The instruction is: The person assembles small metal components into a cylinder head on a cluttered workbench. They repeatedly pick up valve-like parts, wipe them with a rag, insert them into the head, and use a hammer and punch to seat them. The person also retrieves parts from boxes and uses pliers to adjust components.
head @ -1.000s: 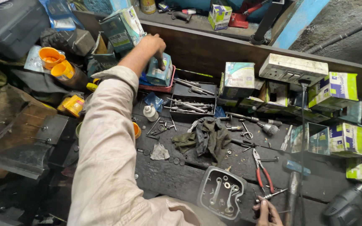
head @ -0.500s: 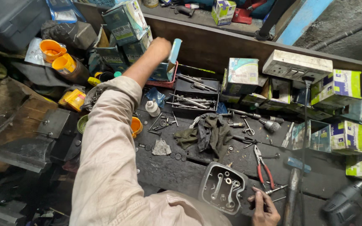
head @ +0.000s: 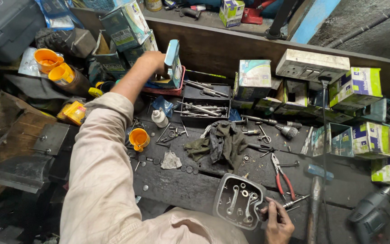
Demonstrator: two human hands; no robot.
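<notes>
You are fetching a part: your left hand [head: 155,62], arm stretched far across the table [head: 181,190], grips a small blue box [head: 173,63] tilted upright behind the black tool tray [head: 204,106]. Your right hand [head: 277,218] pinches the grey engine cover [head: 239,201] near you, fingers closed on its edge.

Dim, even overhead light; sharp centre, edges perhaps slightly warped.

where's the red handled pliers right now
In the head view, the red-handled pliers lie on the dark bench right of centre, between the grey metal cover and the blue-headed hammer.
</notes>
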